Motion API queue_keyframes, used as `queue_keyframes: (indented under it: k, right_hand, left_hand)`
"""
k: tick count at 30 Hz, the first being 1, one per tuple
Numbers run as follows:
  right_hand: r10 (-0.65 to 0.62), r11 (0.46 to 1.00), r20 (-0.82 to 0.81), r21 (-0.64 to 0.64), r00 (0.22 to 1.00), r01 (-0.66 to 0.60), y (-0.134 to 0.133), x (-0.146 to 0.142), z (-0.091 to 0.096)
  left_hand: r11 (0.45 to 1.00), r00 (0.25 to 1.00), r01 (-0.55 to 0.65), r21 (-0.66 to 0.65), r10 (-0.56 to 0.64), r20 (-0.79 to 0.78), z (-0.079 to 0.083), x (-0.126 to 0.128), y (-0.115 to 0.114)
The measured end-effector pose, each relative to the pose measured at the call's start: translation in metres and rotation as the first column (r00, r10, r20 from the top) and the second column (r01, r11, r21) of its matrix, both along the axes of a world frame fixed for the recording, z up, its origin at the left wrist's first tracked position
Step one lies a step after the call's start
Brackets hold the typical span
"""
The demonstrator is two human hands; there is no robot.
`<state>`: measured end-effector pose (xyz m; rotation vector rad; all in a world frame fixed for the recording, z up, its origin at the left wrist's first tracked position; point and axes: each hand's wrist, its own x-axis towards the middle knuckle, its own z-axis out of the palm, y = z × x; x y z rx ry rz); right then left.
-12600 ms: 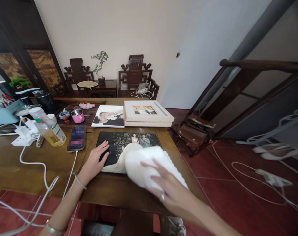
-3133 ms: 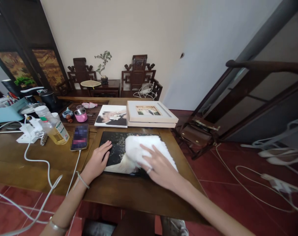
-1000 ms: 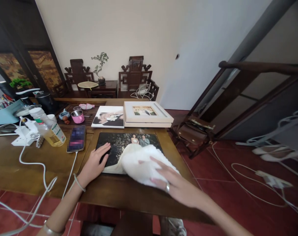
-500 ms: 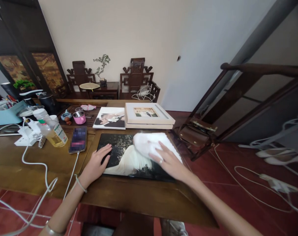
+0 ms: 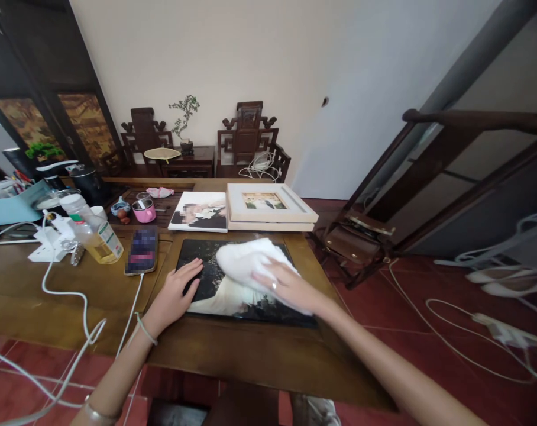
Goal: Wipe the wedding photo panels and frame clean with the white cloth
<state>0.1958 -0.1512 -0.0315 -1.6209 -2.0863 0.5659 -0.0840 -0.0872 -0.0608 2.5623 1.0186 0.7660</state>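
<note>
A dark, glossy photo panel (image 5: 206,300) with a pale gown pictured on it lies flat near the table's front edge. My left hand (image 5: 176,296) rests on its left edge, fingers stretched out and thumb apart. On the panel's right half, my right hand (image 5: 286,284) presses a white cloth (image 5: 246,260) against the surface, its fingers over the cloth. The cloth hides the panel's upper middle and part of its right side.
Behind the panel are a photo album (image 5: 201,213) and stacked pale frames (image 5: 272,222). To the left stand a phone (image 5: 142,251) on a cable, a bottle of yellow liquid (image 5: 102,239), a power strip (image 5: 51,245) and a pink cup (image 5: 144,210). A chair holds a brown bag (image 5: 352,242).
My right hand has slid the white cloth leftward across the panel, uncovering some of its right side. My left hand stays in place on the left edge.
</note>
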Motion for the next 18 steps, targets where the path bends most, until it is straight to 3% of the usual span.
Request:
queue_keyframes:
  k: [3, 6, 10, 14, 16, 18]
  right_hand:
    - [-0.154, 0.986, 0.036, 0.063, 0.987, 0.152, 0.033, 0.005, -0.003]
    - [-0.147, 0.983, 0.067, 0.119, 0.987, 0.139, 0.039, -0.009, -0.001]
    - [0.038, 0.982, 0.173, 0.175, 0.984, -0.068, 0.0, -0.044, 0.0]
    - [0.313, 0.933, 0.169, 0.129, 0.935, -0.336, -0.053, -0.07, 0.004]
    - [0.38, 0.912, 0.159, 0.103, 0.911, -0.398, -0.067, -0.071, 0.008]
    - [0.357, 0.922, 0.162, 0.099, 0.92, -0.375, -0.066, -0.063, 0.01]
  left_hand:
    - [1.0, 1.0, 0.004, -0.004, -0.004, 0.005, 0.0, 0.0, 0.0]
    - [1.0, 1.0, 0.003, -0.008, -0.003, 0.01, 0.001, 0.001, 0.0]
    - [1.0, 1.0, -0.007, -0.021, 0.007, 0.007, 0.002, 0.001, -0.001]
    - [0.999, 0.999, -0.003, -0.049, 0.001, -0.034, 0.003, 0.001, -0.001]
    - [0.998, 0.999, 0.0, -0.055, -0.002, -0.036, 0.003, 0.0, -0.001]
    - [0.999, 1.0, -0.003, -0.049, 0.002, -0.029, 0.003, 0.0, -0.001]
